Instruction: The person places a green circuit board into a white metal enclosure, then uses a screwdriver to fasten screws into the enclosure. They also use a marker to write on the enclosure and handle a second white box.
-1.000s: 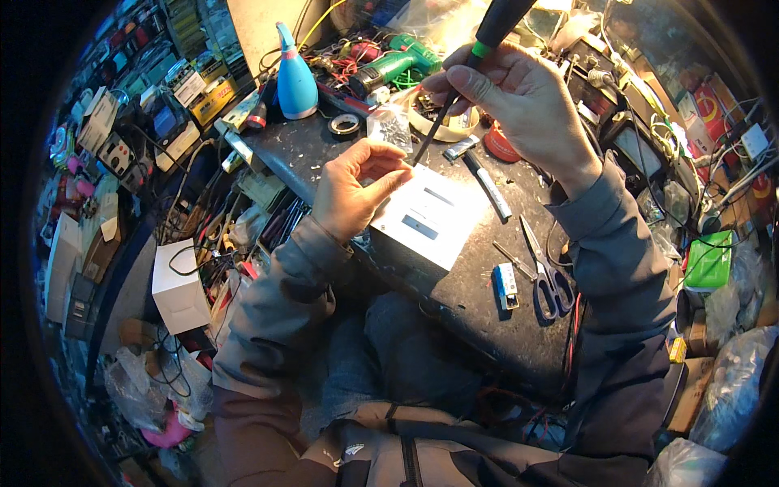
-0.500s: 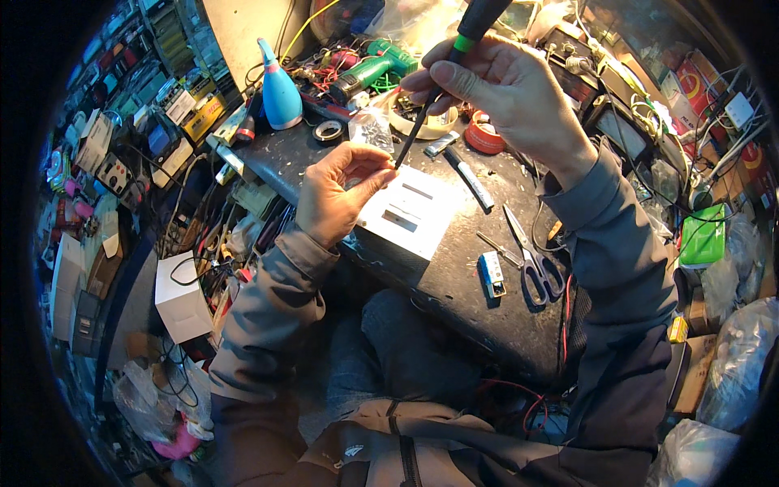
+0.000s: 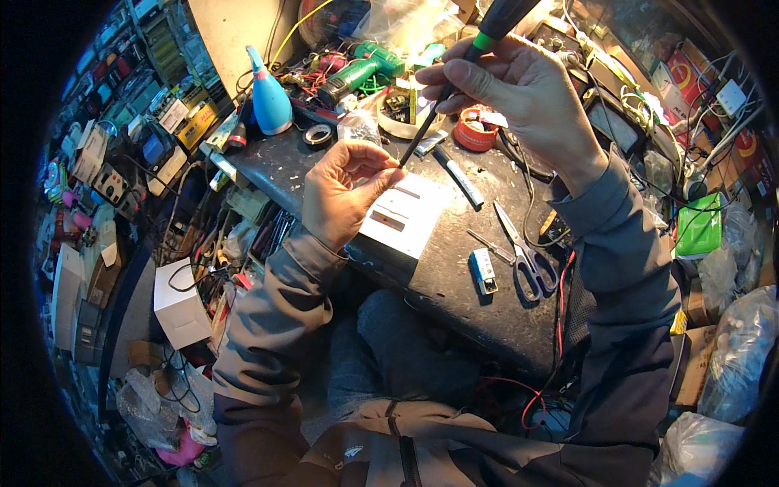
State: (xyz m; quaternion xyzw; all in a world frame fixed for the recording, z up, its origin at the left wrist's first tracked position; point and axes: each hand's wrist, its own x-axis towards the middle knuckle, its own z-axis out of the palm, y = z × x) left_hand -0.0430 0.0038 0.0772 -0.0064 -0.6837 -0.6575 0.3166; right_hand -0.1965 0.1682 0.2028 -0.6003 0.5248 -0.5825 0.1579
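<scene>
Where the bench point(image 3: 487, 316) nears the person's lap, its dark, scuffed top is speckled with pale debris. Slightly farther in lie steel scissors with dark looped handles point(image 3: 529, 264), and just beside them a small blue-and-white box point(image 3: 483, 272). Toward the bench's left edge sits a white, flat-topped rectangular piece with dark slots point(image 3: 418, 223), partly overlapped by the left hand point(image 3: 341, 191). That hand pinches the tip of a long black screwdriver with a green band point(image 3: 503, 26); whether some tiny part is held there too, I cannot tell. The right hand point(image 3: 527, 93) grips it higher up, keeping it tilted. Beyond are a round red tub point(image 3: 473, 134), a blue bulb-shaped blower point(image 3: 272, 107) and a green power tool point(image 3: 349, 79) among tangled wires. Around the bench, clear plastic bags point(image 3: 738, 357) crowd the right side; crammed shelves point(image 3: 174, 61) rise at far left.
</scene>
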